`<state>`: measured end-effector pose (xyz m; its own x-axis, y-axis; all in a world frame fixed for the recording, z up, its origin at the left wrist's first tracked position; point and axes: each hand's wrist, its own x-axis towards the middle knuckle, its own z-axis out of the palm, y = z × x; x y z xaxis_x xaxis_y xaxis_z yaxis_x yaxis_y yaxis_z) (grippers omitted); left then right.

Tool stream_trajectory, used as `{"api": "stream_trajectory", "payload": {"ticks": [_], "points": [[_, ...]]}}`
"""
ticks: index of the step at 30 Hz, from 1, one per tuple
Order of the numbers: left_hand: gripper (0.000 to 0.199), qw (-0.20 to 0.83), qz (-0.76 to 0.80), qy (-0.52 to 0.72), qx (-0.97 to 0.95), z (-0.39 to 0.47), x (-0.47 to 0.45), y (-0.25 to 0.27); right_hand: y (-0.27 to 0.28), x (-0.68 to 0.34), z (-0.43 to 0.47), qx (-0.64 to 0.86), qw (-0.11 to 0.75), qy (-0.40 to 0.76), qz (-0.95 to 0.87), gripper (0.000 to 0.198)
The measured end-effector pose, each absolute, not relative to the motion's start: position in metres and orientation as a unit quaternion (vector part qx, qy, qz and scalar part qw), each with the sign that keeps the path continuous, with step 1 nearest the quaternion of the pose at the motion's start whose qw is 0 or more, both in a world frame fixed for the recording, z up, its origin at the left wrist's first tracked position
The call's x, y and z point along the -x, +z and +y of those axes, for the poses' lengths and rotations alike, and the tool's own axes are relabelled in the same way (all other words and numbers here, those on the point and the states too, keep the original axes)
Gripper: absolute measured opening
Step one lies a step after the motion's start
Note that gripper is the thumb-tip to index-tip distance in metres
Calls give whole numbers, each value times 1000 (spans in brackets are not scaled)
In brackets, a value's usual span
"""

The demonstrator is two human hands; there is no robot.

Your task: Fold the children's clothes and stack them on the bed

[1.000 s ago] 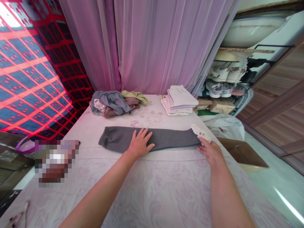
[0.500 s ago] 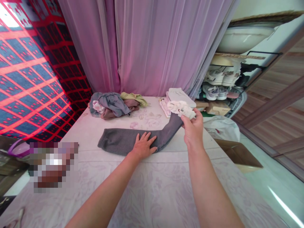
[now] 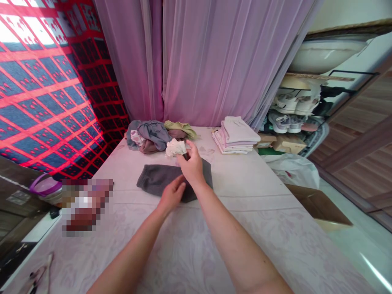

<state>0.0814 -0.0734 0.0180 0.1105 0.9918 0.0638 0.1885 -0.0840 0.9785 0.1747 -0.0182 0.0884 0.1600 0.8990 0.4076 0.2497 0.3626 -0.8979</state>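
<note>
Dark grey trousers (image 3: 159, 175) lie sideways in front of me, with the wide waist end at the left. My right hand (image 3: 191, 163) pinches the white ruffled end (image 3: 175, 148) of the folded leg and holds it above the grey cloth. The leg bends back over at the right side. Lower down, my left hand (image 3: 173, 194) rests on the near edge of the trousers, thumb apart from the fingers. The right wrist partly covers its fingertips.
A heap of crumpled clothes (image 3: 153, 134) lies at the back left, and a stack of folded pale clothes (image 3: 237, 136) at the back right. A cardboard box (image 3: 318, 204) stands beyond the right edge of the patterned table cover (image 3: 245, 241). Shoes (image 3: 286, 122) fill a rack behind.
My right hand has carried the white ruffled end leftward, folding the leg back over the trousers. My left hand has slid to the near edge. The view has shifted slightly.
</note>
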Motion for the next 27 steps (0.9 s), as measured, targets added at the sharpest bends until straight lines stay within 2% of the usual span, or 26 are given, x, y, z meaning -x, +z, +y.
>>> {"api": "stream_trajectory", "payload": {"ticks": [3, 5, 7, 11, 13, 15, 17, 22, 27], "points": [[46, 625, 459, 546, -318, -64, -34, 36, 81, -154, -28, 504, 526, 242, -641, 56], [56, 664, 426, 565, -240, -58, -11, 49, 73, -141, -36, 505, 485, 226, -678, 54], [54, 675, 422, 562, -226, -54, 0, 58, 67, -132, -44, 494, 441, 227, -714, 53], [36, 620, 493, 547, -273, -51, -2, 57, 65, -140, -52, 453, 373, 232, -776, 37], [46, 575, 536, 542, -297, -49, -6, 53, 68, -160, -50, 468, 359, 192, -785, 31], [62, 544, 564, 539, -310, -46, -6, 52, 67, -185, -43, 510, 341, 141, -777, 34], [69, 524, 579, 538, -317, -43, -2, 55, 62, -209, -37, 566, 296, 105, -763, 38], [73, 468, 604, 544, -347, -38, 16, 64, 38, -230, -35, 603, 141, 124, -776, 50], [72, 434, 622, 534, -373, -36, 35, 56, 26, -212, -42, 587, 102, 119, -795, 54]]}}
